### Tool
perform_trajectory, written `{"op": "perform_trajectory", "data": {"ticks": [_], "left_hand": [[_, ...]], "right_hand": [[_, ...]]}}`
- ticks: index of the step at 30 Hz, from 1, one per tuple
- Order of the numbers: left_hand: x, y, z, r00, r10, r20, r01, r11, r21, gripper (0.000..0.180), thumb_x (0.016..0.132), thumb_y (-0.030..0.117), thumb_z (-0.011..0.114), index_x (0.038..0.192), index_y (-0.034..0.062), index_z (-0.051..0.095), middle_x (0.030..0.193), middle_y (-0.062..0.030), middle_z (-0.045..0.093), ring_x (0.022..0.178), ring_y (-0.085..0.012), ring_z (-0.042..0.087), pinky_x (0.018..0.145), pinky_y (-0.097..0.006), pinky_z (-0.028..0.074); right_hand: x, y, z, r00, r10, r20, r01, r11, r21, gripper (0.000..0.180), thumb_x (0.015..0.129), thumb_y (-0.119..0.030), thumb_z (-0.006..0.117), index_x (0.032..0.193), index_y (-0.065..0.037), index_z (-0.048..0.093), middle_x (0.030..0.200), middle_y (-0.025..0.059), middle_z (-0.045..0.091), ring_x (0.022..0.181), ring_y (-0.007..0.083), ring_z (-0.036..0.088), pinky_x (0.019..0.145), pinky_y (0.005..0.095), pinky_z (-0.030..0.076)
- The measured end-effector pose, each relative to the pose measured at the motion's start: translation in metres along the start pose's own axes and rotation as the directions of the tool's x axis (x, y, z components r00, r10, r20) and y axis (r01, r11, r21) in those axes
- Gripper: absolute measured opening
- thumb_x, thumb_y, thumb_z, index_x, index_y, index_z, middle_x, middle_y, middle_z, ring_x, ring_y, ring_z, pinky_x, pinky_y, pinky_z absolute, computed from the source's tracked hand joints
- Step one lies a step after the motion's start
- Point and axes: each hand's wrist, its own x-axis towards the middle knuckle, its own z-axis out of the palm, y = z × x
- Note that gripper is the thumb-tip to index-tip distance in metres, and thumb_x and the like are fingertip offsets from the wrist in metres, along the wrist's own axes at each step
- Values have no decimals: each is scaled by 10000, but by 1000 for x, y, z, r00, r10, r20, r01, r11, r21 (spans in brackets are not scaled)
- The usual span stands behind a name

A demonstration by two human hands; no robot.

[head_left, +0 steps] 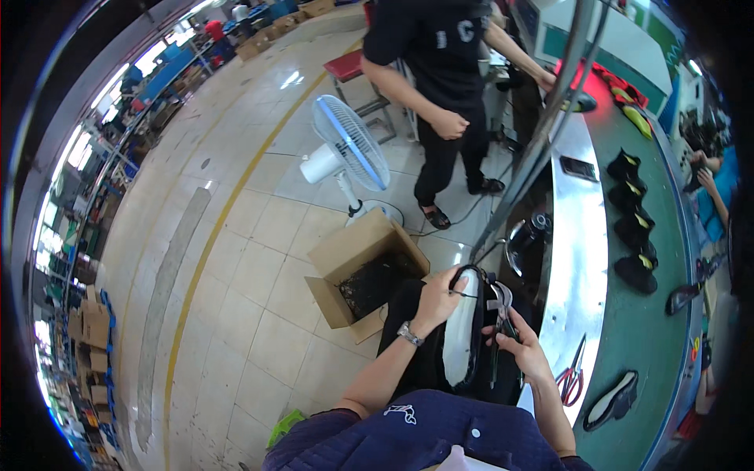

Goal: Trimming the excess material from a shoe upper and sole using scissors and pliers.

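A dark shoe upper with a white underside (459, 341) lies lengthwise over my lap, bottom up. My left hand (440, 302) is closed on its far end, where a dark lace or cord loops near the fingers. Just right of the shoe, my right hand (521, 345) grips a pair of metal pliers (500, 300) with dark handles. The jaws of the pliers point away from me, beside the shoe's upper part. Some of the right fingers are hidden behind the handles.
At my right runs a metal bench edge (581, 267) with red-handled scissors (572, 381) and a phone (579, 167). Beyond is a green belt (628, 330) with several black shoes (632, 228). An open cardboard box (334, 302), a fan (349, 145) and a standing person (432, 63) are ahead.
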Motion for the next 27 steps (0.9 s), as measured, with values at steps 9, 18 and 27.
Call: {"op": "perform_trajectory", "data": {"ticks": [9, 18, 27], "left_hand": [[-8, -5, -3, 998, 0, -61, 2, 1000, 31, 272, 923, 185, 572, 1150, 54, 643, 969, -225, 652, 880, -373, 634, 727, -391, 507], [-15, -6, 3, 996, 68, -57, -66, 997, 39, 310, 898, 100, 576, 1192, 6, 606, 1042, -194, 659, 906, -353, 641, 793, -381, 513], [7, -1, -3, 979, 129, -159, -116, 989, 89, 267, 904, 99, 601, 1161, 52, 652, 691, -180, 606, 596, -304, 573, 566, -376, 448]], "right_hand": [[30, -26, 8, 968, 193, 162, -201, 979, 36, 519, 950, -51, 479, 1444, -63, 319, 1128, 138, 646, 1020, 213, 631, 918, 339, 479], [45, -21, 5, 949, 268, 164, -276, 961, 30, 496, 958, -86, 490, 1430, -68, 339, 1128, 133, 646, 1032, 218, 633, 922, 349, 482], [50, -32, 6, 950, 271, 154, -279, 960, 31, 532, 970, -150, 503, 1459, -102, 299, 1166, 106, 625, 1072, 182, 606, 957, 339, 458]]}}
